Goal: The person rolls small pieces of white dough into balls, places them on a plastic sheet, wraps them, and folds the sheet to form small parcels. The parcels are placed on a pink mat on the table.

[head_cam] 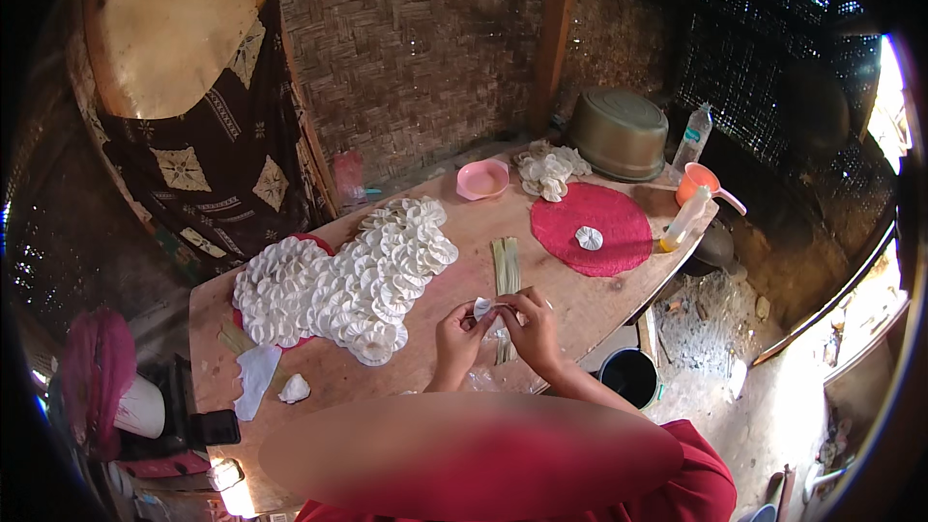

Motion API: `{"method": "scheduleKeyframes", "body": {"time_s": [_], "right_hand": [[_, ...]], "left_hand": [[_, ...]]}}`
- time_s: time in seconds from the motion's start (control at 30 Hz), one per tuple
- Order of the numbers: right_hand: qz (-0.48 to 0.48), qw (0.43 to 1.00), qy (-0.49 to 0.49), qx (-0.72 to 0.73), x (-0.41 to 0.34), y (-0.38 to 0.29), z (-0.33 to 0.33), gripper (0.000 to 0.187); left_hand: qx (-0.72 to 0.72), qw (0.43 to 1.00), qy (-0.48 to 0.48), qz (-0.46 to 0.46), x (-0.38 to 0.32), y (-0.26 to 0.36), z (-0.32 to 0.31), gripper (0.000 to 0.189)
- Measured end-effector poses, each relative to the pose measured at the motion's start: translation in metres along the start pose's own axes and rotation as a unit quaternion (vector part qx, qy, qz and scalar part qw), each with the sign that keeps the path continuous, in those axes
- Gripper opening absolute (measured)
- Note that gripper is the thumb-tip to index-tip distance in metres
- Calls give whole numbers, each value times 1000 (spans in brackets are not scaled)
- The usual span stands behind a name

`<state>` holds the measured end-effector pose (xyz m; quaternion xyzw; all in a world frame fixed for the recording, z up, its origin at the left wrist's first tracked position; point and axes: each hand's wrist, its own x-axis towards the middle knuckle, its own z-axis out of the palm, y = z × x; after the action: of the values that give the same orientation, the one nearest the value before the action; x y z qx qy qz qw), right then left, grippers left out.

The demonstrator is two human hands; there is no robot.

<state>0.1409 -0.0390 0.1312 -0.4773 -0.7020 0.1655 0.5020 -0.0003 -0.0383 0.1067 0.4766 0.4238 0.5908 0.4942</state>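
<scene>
Near the front of the wooden table, my left hand [458, 337] and my right hand [535, 330] meet, fingertips pinching a small white piece [481, 307] of thin, sheet-like material. Fingers cover part of it. Beneath and beyond my right hand runs a bundle of flat, pale green leaf strips [507, 264]. Some clear plastic [482, 379] lies just below the hands. To the left spreads a large overlapping heap of pleated white discs [355, 283]. One single pleated white disc [589, 238] rests on a round red mat [558, 221] at the right.
A pink bowl [483, 180], a pile of off-white pieces [547, 165], an upturned metal pot [618, 134], a plastic bottle [692, 136], an orange dipper [697, 181] and a squeeze bottle [684, 221] line the far side. A dark bucket [629, 379] stands beyond the table's right edge.
</scene>
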Motion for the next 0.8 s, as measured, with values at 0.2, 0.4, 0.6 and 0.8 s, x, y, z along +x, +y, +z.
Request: {"method": "scheduleKeyframes", "body": {"time_s": [0.2, 0.4, 0.6, 0.8], "right_hand": [[-214, 959, -121, -143, 21, -18, -34, 23], [-154, 982, -107, -8, 30, -18, -38, 17], [74, 985, -136, 75, 35, -16, -37, 19], [69, 986, -142, 48, 38, -24, -41, 20]], "left_hand": [[158, 983, -53, 78, -3, 26, -2, 21], [213, 953, -66, 205, -3, 28, -3, 22], [-371, 904, -125, -174, -6, -6, 0, 34], [-448, 867, -117, -183, -9, -35, 9, 31]]}}
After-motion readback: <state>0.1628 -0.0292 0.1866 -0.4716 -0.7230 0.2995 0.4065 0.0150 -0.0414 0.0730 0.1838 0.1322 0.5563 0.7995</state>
